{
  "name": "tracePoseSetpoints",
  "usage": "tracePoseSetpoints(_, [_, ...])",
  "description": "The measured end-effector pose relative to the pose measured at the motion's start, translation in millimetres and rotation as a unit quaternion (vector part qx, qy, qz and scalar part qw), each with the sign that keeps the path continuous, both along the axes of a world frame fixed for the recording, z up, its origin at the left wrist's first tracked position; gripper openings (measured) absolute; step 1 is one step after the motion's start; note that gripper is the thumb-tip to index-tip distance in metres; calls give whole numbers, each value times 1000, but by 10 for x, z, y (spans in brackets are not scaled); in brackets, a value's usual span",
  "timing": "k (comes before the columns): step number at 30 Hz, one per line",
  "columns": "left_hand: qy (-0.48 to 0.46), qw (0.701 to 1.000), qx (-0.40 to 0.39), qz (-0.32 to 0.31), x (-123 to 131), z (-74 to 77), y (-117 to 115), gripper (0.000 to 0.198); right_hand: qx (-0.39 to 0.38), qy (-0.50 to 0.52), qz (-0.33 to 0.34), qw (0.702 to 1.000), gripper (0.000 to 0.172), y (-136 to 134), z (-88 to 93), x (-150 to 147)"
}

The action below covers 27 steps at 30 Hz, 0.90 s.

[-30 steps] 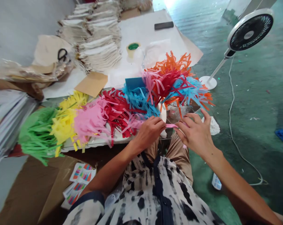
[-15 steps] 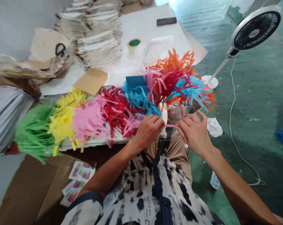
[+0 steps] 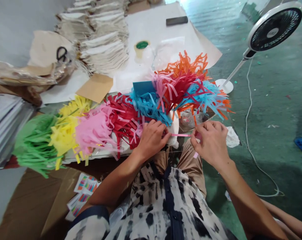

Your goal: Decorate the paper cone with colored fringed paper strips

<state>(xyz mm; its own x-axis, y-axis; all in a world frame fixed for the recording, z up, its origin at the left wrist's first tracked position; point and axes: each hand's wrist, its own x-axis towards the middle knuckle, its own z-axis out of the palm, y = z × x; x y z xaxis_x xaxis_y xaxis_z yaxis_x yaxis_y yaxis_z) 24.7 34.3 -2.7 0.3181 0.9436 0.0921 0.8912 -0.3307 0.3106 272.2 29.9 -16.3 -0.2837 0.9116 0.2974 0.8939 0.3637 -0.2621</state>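
A thin pink paper strip point(image 3: 181, 135) is stretched between my two hands over my lap. My left hand point(image 3: 153, 138) pinches its left end, close to the table's front edge. The right end is between the fingertips of my right hand point(image 3: 212, 140), with a short pink tail hanging below. Just behind my left hand lie fringed tissue-paper tassels: red point(image 3: 126, 116), blue point(image 3: 151, 105), pink point(image 3: 96, 130), yellow point(image 3: 66, 130) and green point(image 3: 36, 143). Farther right, orange fringe point(image 3: 191, 65) and light blue fringe point(image 3: 203, 96) lie heaped with red and pink.
Stacks of white paper bundles point(image 3: 103, 50), a tape roll point(image 3: 141, 46) and black-handled scissors point(image 3: 61, 54) lie farther back. A standing fan point(image 3: 276, 30) is at the right, its cable point(image 3: 248, 110) along the floor. Another person's limb point(image 3: 288, 216) shows at lower right.
My hands have moved slightly apart, so more of the pink strip shows between them. My right hand has turned, its fingers curling more. A limb has come into view at lower right.
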Motion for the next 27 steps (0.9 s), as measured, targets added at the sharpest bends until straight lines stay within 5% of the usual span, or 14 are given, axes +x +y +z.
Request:
tracePoseSetpoints(3, [-15, 999, 40, -19, 53, -13, -21, 8, 20, -9, -15, 1000, 9, -45, -19, -1])
tracePoseSetpoints(9, [12, 979, 149, -140, 150, -153, -158, 24, 102, -18, 102, 989, 31, -145, -178, 34])
tracePoseSetpoints(17, [4, 963, 264, -46, -293, -96, -255, 20, 107, -15, 115, 987, 29, -183, -189, 142])
tracePoseSetpoints(21, [12, 958, 280, -67, -103, -45, -244, 20, 104, -1, 115, 988, 21, -161, -95, 31])
tracePoseSetpoints(27, [58, 958, 229, -166, 134, -178, -64, 12, 46, 74, 88, 992, 16, -108, -77, -64])
